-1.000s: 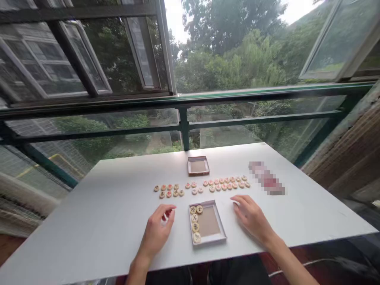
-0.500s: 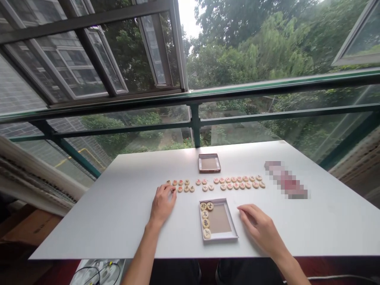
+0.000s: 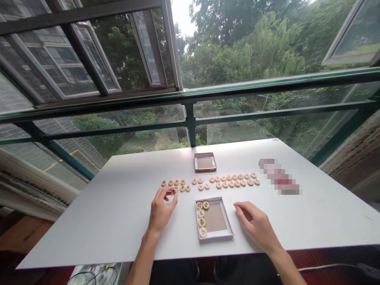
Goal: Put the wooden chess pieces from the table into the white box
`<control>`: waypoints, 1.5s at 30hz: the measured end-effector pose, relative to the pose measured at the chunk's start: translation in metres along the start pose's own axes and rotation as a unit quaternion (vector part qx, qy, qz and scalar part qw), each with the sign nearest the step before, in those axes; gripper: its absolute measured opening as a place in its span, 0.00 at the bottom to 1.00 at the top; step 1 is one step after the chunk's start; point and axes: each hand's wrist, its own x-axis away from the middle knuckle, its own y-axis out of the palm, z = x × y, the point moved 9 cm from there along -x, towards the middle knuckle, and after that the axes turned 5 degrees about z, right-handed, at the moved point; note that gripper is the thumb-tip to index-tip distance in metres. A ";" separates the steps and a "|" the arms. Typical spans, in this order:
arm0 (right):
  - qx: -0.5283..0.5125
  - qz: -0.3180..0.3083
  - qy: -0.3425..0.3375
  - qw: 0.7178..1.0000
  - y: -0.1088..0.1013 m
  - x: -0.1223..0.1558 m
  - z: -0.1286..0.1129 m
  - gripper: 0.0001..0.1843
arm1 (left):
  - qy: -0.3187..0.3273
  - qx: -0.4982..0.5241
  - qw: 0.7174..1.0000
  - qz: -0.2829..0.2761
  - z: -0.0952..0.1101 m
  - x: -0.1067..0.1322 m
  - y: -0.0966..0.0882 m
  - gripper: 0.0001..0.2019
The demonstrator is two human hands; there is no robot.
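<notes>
Between thumb and fingers, my left hand [image 3: 162, 209] pinches a round Chinese chess piece [image 3: 174, 192] with a black character. It is held just in front of the left end of the rows of chess pieces [image 3: 183, 182], which bear red or black characters. My right hand [image 3: 253, 221] rests on the table right of the box, its fingers curled and thumb near the index finger; nothing shows in it. Between my hands lies a shallow open box [image 3: 230, 225]. Several black-character pieces [image 3: 202, 222] line its left side, with one more piece [image 3: 206, 205] beside the top one.
A second shallow box or lid [image 3: 205, 170] lies farther back on the white table [image 3: 97, 221]. At the right is a pixelated reddish item [image 3: 280, 177]. A green railing [image 3: 190, 122] runs behind the table's far edge. Cables [image 3: 97, 275] lie below at the left.
My left hand has lifted a chess piece from the left end of the front row and drawn it slightly toward me. My right hand stays beside the box. The view has shifted slightly.
</notes>
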 end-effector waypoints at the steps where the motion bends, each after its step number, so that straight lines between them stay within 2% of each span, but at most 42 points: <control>1: -0.009 0.002 -0.001 1.000 0.000 0.000 -0.001 0.10 | 0.001 0.033 0.999 -0.011 0.011 0.004 0.004 0.09; 7: -0.064 0.012 0.011 0.998 -0.002 0.000 -0.016 0.11 | -0.021 0.189 0.973 -0.130 0.074 0.030 0.040 0.10; 10: -0.101 -0.021 -0.005 0.995 0.007 -0.001 -0.038 0.10 | -0.036 0.242 0.954 -0.174 0.094 0.039 0.052 0.11; 12: -0.136 -0.039 -0.010 0.990 0.013 -0.004 -0.051 0.10 | -0.040 0.260 0.945 -0.192 0.100 0.042 0.059 0.11; 17: -0.213 -0.108 -0.018 0.971 0.035 -0.012 -0.078 0.13 | -0.059 0.260 0.943 -0.200 0.094 0.047 0.069 0.12; 21: -0.232 -0.138 0.001 0.963 0.044 -0.016 -0.083 0.14 | -0.046 0.252 0.946 -0.201 0.094 0.047 0.071 0.10; 26: -0.212 -0.125 0.011 0.969 0.040 -0.021 -0.066 0.14 | -0.002 0.205 0.960 -0.190 0.094 0.043 0.064 0.12; 29: -0.200 -0.087 0.032 0.975 0.030 -0.024 -0.041 0.14 | 0.019 0.136 0.979 -0.152 0.079 0.043 0.053 0.09; 33: -0.239 -0.076 0.054 0.967 0.025 -0.020 -0.017 0.14 | 0.022 0.062 0.986 -0.153 0.054 0.052 0.047 0.10; 36: -0.252 -0.072 0.051 0.964 0.026 -0.016 -0.011 0.13 | 0.017 0.043 0.985 -0.167 0.045 0.056 0.047 0.10; 39: -0.234 -0.050 0.060 0.969 0.025 -0.014 -0.006 0.14 | 0.012 0.045 0.983 -0.178 0.045 0.058 0.049 0.10; 45: -0.217 -0.053 0.057 0.973 0.024 -0.011 -0.010 0.16 | 0.004 0.040 0.984 -0.171 0.042 0.060 0.051 0.11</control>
